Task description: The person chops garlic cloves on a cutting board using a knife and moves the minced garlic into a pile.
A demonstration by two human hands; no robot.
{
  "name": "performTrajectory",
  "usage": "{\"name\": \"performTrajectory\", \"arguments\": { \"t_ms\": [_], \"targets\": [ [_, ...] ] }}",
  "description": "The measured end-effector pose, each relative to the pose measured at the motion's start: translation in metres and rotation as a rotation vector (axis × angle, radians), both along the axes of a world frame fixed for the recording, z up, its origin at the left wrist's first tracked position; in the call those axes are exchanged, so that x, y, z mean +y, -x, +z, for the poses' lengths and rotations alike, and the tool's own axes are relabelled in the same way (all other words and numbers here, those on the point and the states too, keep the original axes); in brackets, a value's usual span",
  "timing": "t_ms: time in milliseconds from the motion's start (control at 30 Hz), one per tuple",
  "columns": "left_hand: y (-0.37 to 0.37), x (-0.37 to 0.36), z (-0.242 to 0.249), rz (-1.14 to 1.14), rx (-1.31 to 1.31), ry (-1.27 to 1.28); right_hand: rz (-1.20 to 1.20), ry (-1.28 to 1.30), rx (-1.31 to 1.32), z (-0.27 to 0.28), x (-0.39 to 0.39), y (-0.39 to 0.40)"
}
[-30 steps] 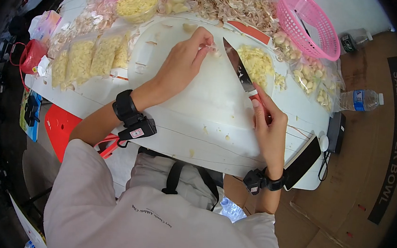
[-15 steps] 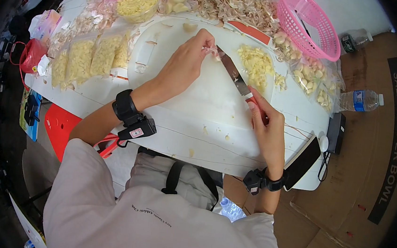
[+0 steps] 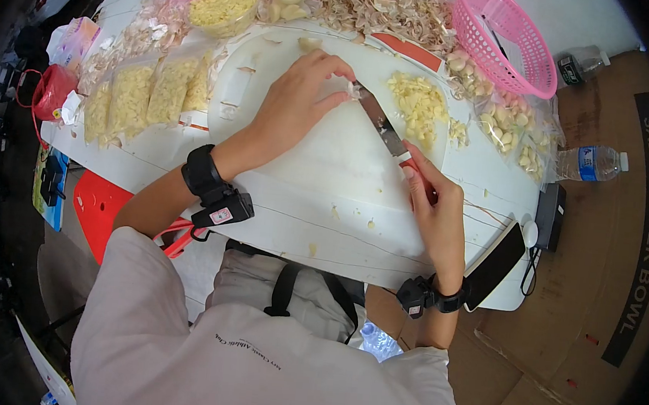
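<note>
My right hand [image 3: 434,200] is wrapped round the red handle of a kitchen knife [image 3: 380,119], whose blade points up and left over the white cutting board [image 3: 305,162]. At the blade's tip clings a small pale piece, probably garlic skin [image 3: 354,90]. Close beside that tip is my left hand [image 3: 300,96], thumb and forefinger parted with nothing plainly between them. Chopped garlic [image 3: 418,106] lies on the board to the right of the blade. A larger pale garlic piece [image 3: 309,44] rests at the board's far edge, just beyond my left hand.
Bags of chopped garlic [image 3: 131,97] and a filled tub [image 3: 222,8] stand left. Garlic skins [image 3: 380,7] heap at the back. To the right are a pink basket [image 3: 508,45], bagged peeled cloves [image 3: 509,126], a water bottle [image 3: 592,164] and a phone [image 3: 495,265].
My left thumb and forefinger, pinched together at the knife tip before, have spread apart. The small pale piece now stays by the blade's tip. My right hand and the knife have hardly moved.
</note>
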State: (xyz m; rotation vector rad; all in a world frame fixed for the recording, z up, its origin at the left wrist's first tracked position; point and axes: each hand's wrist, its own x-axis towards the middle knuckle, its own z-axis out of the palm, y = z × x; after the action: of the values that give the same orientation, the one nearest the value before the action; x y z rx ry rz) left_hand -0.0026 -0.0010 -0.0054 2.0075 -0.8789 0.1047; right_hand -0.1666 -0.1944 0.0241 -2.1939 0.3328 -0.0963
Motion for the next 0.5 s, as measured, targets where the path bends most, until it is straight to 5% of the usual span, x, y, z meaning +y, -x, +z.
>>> {"name": "performTrajectory", "arguments": {
  "t_ms": [500],
  "targets": [
    [-0.0041,-0.0011,-0.0006,-0.065,0.002,-0.046,0.027,-0.008,0.007,0.0005,0.0005,-0.0001]
  ]
}}
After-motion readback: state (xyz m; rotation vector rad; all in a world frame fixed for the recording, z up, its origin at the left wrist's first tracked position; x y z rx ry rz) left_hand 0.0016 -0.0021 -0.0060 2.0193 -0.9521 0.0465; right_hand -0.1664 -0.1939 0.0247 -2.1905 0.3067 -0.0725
